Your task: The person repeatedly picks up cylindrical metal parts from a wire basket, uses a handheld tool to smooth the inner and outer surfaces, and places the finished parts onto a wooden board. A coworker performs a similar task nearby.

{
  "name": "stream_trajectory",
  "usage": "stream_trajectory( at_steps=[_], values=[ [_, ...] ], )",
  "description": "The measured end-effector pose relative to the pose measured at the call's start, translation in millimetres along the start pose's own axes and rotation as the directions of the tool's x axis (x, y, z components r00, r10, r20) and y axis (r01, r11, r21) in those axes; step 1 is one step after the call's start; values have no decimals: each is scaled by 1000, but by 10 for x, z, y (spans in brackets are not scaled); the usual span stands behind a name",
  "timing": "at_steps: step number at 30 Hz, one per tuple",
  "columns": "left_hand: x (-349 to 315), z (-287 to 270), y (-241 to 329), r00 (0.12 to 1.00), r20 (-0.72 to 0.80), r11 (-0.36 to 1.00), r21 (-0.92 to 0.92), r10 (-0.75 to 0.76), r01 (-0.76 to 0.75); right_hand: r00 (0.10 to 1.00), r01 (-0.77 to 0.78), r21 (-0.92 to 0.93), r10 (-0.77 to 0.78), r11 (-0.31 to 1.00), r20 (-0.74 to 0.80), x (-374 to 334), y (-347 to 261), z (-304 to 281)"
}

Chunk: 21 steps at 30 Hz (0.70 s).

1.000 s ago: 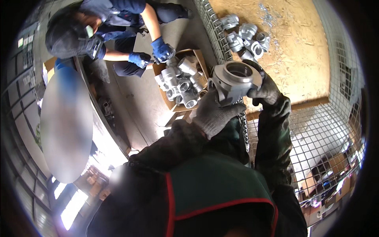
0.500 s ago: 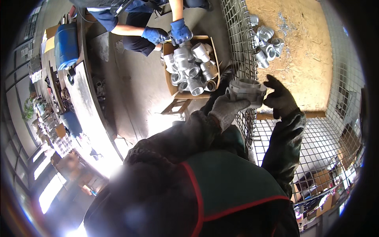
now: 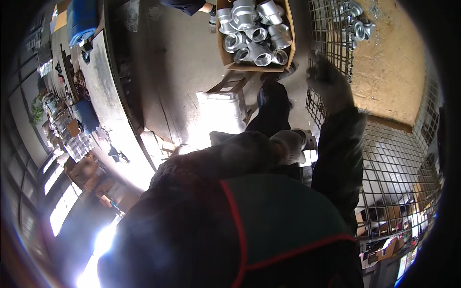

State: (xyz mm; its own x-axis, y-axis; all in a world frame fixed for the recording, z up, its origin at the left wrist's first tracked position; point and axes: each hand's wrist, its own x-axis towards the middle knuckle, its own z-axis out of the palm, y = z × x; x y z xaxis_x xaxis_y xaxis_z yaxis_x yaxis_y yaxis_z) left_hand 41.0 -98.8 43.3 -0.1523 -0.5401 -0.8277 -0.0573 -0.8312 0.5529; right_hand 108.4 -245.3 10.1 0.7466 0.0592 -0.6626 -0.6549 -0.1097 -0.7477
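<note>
Close to my body, my left hand (image 3: 288,145), in a light knitted glove, is closed around a grey metal pipe fitting (image 3: 310,140). Part of the fitting is hidden by the glove. My right hand (image 3: 331,84) wears a dark glove and is raised near the cage's mesh wall, apart from that fitting. Its fingers are smeared by motion. Ahead of me stands an open cardboard box (image 3: 292,33) full of silvery pipe fittings (image 3: 244,17).
To the right, a wire mesh cage (image 3: 398,149) has a wooden board (image 3: 396,72) inside, with several fittings (image 3: 360,31) on it. A low stool (image 3: 230,86) stands below the box. A long workbench (image 3: 103,79) and a blue drum (image 3: 80,24) are at left.
My left hand has drawn the fitting down toward my body, while my right hand has come away from it. The view has shifted, and the co-worker's blue-gloved hands are out of sight.
</note>
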Motion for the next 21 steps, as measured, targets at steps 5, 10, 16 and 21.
stream_trajectory(
  at_steps=[5,10,16,21],
  values=[
    [888,358,-299,985,-149,949,313,90,-39,982,-105,-327,45,939,-186,-657,608,324],
    [1822,560,-718,925,-317,862,506,209,-22,931,26,-335,-144,942,-334,-857,1639,364],
    [2350,347,-1050,929,-334,960,271,158,-66,760,297,414,49,860,-648,-409,2135,644],
    [2589,261,-1183,939,-304,938,344,159,-48,750,361,49,-258,931,-609,-294,2601,653]
  ],
)
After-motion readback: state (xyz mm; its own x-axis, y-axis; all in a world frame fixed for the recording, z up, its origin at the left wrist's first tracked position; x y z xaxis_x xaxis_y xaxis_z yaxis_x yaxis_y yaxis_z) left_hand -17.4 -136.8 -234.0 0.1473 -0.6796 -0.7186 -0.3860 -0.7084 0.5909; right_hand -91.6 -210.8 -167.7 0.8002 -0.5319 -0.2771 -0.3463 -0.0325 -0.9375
